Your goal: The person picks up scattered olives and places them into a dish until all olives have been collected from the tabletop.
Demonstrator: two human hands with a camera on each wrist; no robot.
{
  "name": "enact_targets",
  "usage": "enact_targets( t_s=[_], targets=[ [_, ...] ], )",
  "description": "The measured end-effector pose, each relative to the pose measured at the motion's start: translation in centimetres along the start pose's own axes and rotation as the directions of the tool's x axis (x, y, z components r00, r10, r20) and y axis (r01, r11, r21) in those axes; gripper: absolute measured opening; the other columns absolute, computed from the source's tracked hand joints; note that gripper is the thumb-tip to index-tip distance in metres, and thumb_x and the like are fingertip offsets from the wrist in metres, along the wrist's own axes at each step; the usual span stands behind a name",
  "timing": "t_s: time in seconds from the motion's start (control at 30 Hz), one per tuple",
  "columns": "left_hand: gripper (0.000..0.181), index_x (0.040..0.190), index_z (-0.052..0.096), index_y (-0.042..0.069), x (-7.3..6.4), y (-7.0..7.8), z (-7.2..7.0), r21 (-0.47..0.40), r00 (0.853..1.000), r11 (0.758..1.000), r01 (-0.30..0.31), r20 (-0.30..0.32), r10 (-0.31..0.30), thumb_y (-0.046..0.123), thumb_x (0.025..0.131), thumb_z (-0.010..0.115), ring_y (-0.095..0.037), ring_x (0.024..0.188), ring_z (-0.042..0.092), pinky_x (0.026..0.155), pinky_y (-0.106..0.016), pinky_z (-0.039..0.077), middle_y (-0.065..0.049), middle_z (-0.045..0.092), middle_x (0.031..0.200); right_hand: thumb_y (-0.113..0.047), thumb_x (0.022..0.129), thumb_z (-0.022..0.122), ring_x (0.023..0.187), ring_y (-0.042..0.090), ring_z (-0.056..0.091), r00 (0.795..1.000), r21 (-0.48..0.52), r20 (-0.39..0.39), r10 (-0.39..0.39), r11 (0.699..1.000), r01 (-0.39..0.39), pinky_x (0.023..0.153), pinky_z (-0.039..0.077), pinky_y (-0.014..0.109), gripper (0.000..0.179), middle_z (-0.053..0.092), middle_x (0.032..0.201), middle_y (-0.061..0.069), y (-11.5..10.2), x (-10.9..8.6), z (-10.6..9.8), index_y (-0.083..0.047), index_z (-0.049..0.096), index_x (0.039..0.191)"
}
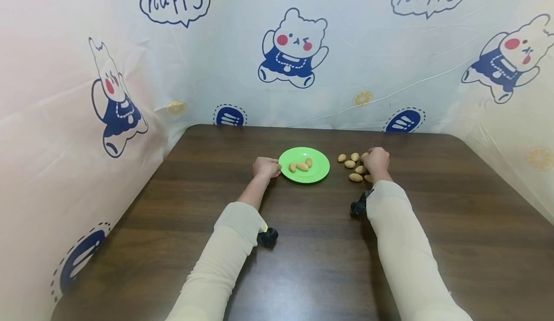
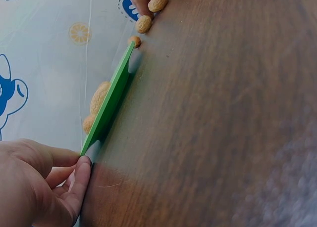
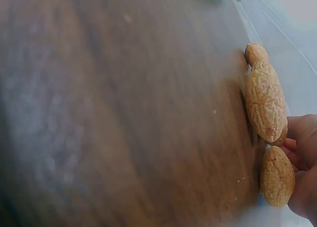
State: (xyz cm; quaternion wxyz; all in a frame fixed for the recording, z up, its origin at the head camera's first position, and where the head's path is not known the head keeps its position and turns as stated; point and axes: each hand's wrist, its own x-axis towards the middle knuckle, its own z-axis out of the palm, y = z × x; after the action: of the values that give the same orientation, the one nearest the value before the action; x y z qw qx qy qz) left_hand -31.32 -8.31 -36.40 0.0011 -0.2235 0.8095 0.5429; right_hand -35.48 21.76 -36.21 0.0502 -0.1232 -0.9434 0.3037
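Note:
A round green plate carries several peanuts in their shells, one of them a long peanut near the middle. My left hand pinches the plate's left rim between thumb and fingers, as the left wrist view shows. To the right of the plate, my right hand reaches down among a loose group of peanuts on the table. In the right wrist view, a large wrinkled peanut and a smaller peanut partly cover its fingertips, so whether they grip one is hidden.
Everything lies near the far side of a dark brown wooden table. A printed cloth with bears hangs behind the table and along both sides. Small black devices sit at both wrists, below the light sleeves.

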Motion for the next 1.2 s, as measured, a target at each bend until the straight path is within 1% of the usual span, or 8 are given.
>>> enact_targets(
  t_s=[0.2,0.37,0.53,0.73,0.8,0.93,1.07,1.2],
  targets=[
    [0.023,0.104,0.072,0.008,0.2,-0.1,0.0,-0.010,1.000,1.000,-0.001,0.001,0.001,0.005,0.082,0.069,-0.007,0.054,0.057,0.055,-0.018,0.053,-0.009,0.069,0.090,-0.014,0.091,0.052,0.114,0.039,0.044,1.000,0.008,-0.009,-0.012,1.000,0.013,0.098,0.038,0.045,0.037,0.054,0.121,0.024,-0.2,-0.2,0.1,0.006,0.057,0.121],
    [0.022,0.103,0.072,0.007,0.3,-0.1,0.1,-0.013,1.000,1.000,-0.008,0.002,0.008,0.004,0.082,0.069,-0.007,0.053,0.057,0.053,-0.018,0.053,-0.009,0.069,0.086,-0.012,0.090,0.051,0.116,0.040,0.042,0.999,0.025,-0.035,-0.036,0.999,0.037,0.099,0.037,0.046,0.038,0.053,0.123,0.023,-0.4,-0.3,0.3,0.005,0.055,0.124],
    [0.022,0.104,0.072,0.007,0.4,-0.2,0.2,-0.019,1.000,1.000,-0.003,0.007,0.003,0.004,0.082,0.069,-0.007,0.052,0.056,0.053,-0.018,0.052,-0.009,0.069,0.085,-0.010,0.091,0.047,0.117,0.041,0.042,0.991,0.066,-0.117,-0.071,0.995,0.079,0.100,0.035,0.048,0.039,0.052,0.125,0.023,-0.8,-0.1,0.6,0.004,0.053,0.127],
    [0.022,0.103,0.072,0.007,0.4,-0.2,0.1,-0.017,1.000,1.000,-0.007,0.009,0.007,0.004,0.082,0.069,-0.007,0.052,0.056,0.053,-0.018,0.053,-0.009,0.070,0.086,-0.010,0.090,0.050,0.115,0.040,0.045,0.966,0.129,-0.228,-0.120,0.980,0.152,0.098,0.037,0.047,0.037,0.054,0.122,0.023,-1.5,0.3,1.0,0.004,0.055,0.125],
    [0.021,0.103,0.072,0.006,0.4,-0.2,0.1,-0.015,1.000,1.000,-0.011,0.007,0.012,0.004,0.082,0.069,-0.007,0.053,0.056,0.053,-0.018,0.053,-0.009,0.070,0.086,-0.011,0.090,0.052,0.114,0.039,0.045,0.962,0.142,-0.240,-0.132,0.975,0.169,0.098,0.038,0.046,0.037,0.054,0.121,0.023,-1.8,0.3,1.1,0.003,0.056,0.124],
    [0.021,0.103,0.072,0.006,0.3,-0.1,0.1,-0.021,1.000,1.000,-0.014,0.003,0.014,0.004,0.082,0.069,-0.008,0.055,0.057,0.054,-0.019,0.053,-0.010,0.070,0.089,-0.012,0.090,0.053,0.114,0.038,0.046,0.963,0.168,-0.230,-0.139,0.969,0.180,0.096,0.040,0.046,0.038,0.052,0.122,0.022,-2.1,0.3,1.3,0.003,0.055,0.125],
    [0.022,0.104,0.072,0.006,0.3,-0.1,0.2,-0.031,1.000,1.000,-0.006,0.000,0.006,0.003,0.082,0.069,-0.008,0.055,0.057,0.054,-0.019,0.053,-0.010,0.069,0.092,-0.011,0.090,0.053,0.112,0.038,0.048,0.963,0.184,-0.227,-0.148,0.964,0.192,0.094,0.042,0.046,0.038,0.053,0.121,0.022,-2.2,0.2,1.5,0.004,0.055,0.125],
    [0.023,0.104,0.072,0.005,0.3,-0.1,0.2,-0.037,1.000,0.999,0.004,0.001,-0.004,0.002,0.081,0.069,-0.008,0.054,0.057,0.054,-0.018,0.053,-0.010,0.069,0.090,-0.011,0.090,0.055,0.109,0.037,0.049,0.959,0.183,-0.231,-0.164,0.961,0.208,0.091,0.043,0.046,0.037,0.054,0.119,0.022,-2.5,0.0,1.8,0.004,0.056,0.124]
  ],
)
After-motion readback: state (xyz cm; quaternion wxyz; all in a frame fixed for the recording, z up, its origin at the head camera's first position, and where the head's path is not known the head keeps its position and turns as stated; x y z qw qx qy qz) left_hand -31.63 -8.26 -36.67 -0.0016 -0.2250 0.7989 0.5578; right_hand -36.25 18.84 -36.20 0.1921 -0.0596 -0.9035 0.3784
